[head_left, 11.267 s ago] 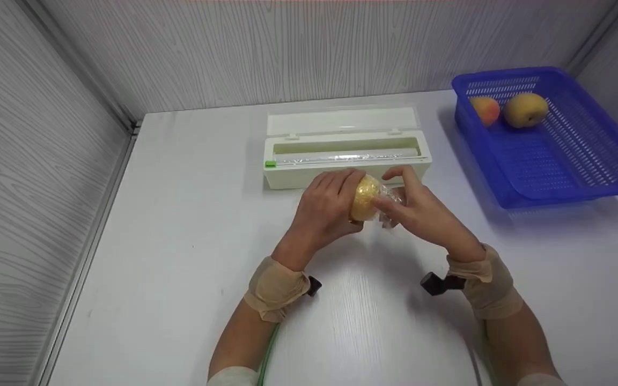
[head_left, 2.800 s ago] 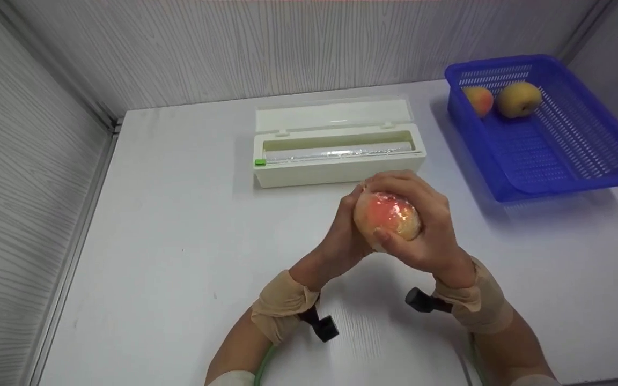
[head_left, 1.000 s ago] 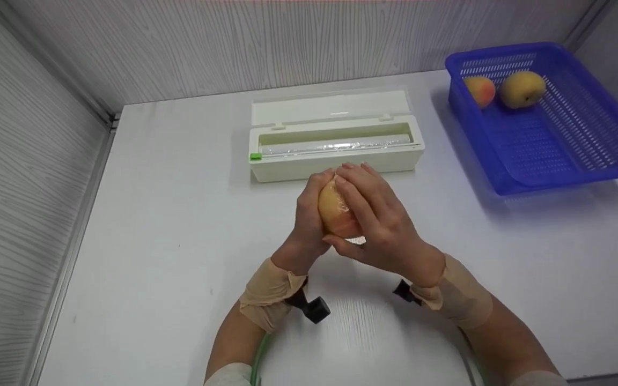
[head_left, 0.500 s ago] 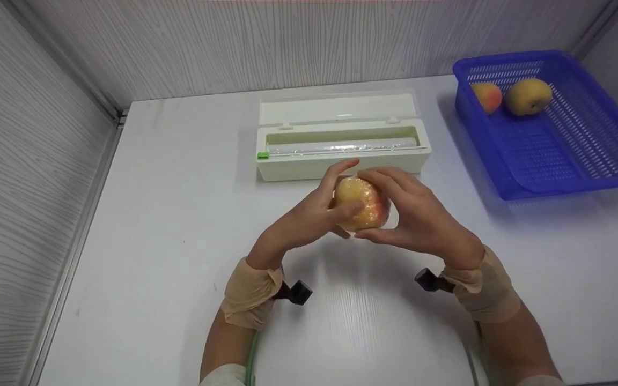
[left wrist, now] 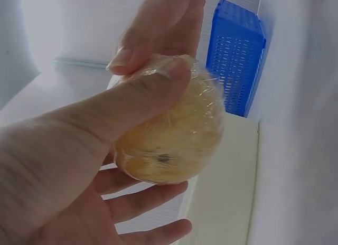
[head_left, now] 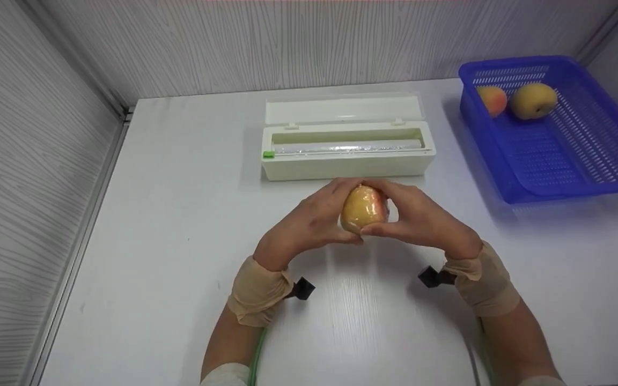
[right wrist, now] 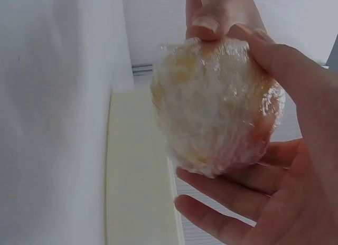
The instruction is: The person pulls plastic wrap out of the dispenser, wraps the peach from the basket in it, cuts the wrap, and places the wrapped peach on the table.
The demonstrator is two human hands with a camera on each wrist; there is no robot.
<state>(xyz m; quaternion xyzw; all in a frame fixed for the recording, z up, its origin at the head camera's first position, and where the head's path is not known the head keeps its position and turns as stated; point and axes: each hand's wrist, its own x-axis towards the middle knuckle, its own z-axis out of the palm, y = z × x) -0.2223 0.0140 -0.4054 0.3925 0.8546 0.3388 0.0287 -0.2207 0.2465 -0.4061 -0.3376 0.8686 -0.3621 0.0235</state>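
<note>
A yellow and red peach (head_left: 364, 208) wrapped in clear cling film is held between both hands above the white table, in front of the cling film box. My left hand (head_left: 314, 220) grips its left side, thumb below and fingers over the top. From the right, my right hand (head_left: 421, 220) holds it the same way. In the left wrist view the film lies tight over the peach (left wrist: 174, 129), with a dark spot showing through. The right wrist view shows crumpled, layered film on the peach (right wrist: 216, 107), reddish at its lower side.
Behind the hands stands a white cling film box (head_left: 349, 167), its lid (head_left: 344, 110) up and a film roll (head_left: 349, 146) inside. A green slide cutter (head_left: 269, 154) sits at its left end. At the back right, a blue basket (head_left: 507, 177) holds two more peaches (head_left: 534, 101).
Earlier, loose film stuck out from the peach at the right hand; now it lies against the fruit. The hands have turned the peach about, and the left fingers have just closed round it again.
</note>
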